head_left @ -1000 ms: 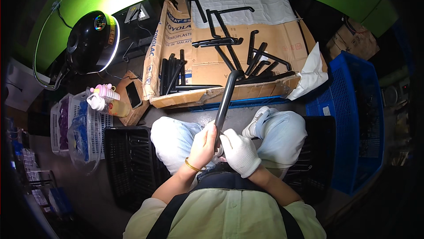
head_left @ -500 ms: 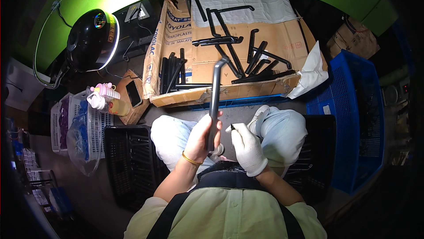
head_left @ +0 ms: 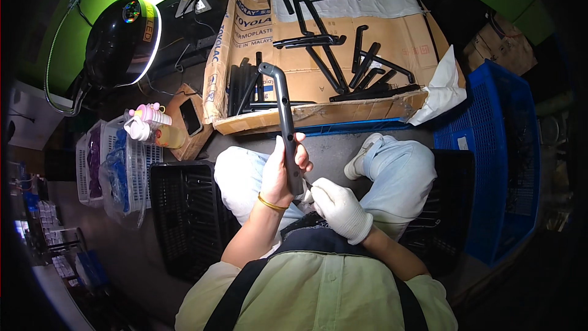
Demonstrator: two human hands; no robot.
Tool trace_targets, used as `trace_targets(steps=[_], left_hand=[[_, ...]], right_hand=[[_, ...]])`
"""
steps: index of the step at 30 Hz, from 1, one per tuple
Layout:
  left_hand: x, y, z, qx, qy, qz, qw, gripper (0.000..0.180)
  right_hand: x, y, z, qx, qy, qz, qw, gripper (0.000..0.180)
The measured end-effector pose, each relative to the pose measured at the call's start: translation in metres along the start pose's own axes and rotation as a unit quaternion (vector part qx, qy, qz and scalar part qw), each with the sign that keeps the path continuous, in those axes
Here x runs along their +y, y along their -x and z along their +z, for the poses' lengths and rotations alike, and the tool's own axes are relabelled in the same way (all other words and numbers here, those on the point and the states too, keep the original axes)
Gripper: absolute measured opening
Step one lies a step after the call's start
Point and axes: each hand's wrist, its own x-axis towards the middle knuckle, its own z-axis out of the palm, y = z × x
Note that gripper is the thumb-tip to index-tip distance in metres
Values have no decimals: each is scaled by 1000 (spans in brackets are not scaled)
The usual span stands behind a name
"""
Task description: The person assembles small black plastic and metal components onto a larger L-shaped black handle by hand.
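Observation:
My bare left hand [head_left: 283,170] is wrapped round the lower part of a black bent plastic handle [head_left: 285,110]. The handle stands nearly upright, its crooked end at the top and a row of holes along the side facing me. Close to the handle's lower end is my right hand [head_left: 341,208], in a white glove, with its fingers pinched on a small dark pointed tool [head_left: 307,184]. Most of that tool is hidden by the glove; whether its tip touches the handle I cannot tell.
Ahead lies an open cardboard box [head_left: 367,113] with several similar black handles [head_left: 324,74]. Black crates [head_left: 184,214] flank my knees, and a tall blue crate [head_left: 484,165] stands right. A lit lamp [head_left: 119,43], a phone [head_left: 190,116] and bottles [head_left: 147,127] are at the left.
The handle has turned in my left hand, so its crook now points left and its holes show. My gloved right hand has come down and closer to the handle's lower end.

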Motion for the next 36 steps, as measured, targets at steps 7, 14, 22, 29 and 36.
trace_targets(steps=[7, 14, 22, 29, 36], left_hand=[[-3, 6, 8, 1, -21, -43, 999, 48], [-1, 9, 12, 11, -68, -76, 995, 50], [-2, 11, 12, 19, -78, -73, 994, 49], [-5, 10, 6, 26, -79, -74, 994, 48], [-3, 10, 10, 42, -62, -72, 995, 47]], right_hand=[[21, -4, 4, -11, 157, -115, 981, 17], [13, -5, 2, -21, 174, -130, 976, 12], [23, -6, 6, -29, 166, -183, 969, 13], [27, -5, 14, -10, 127, -137, 982, 16], [19, -6, 14, 28, 88, -127, 988, 16]])
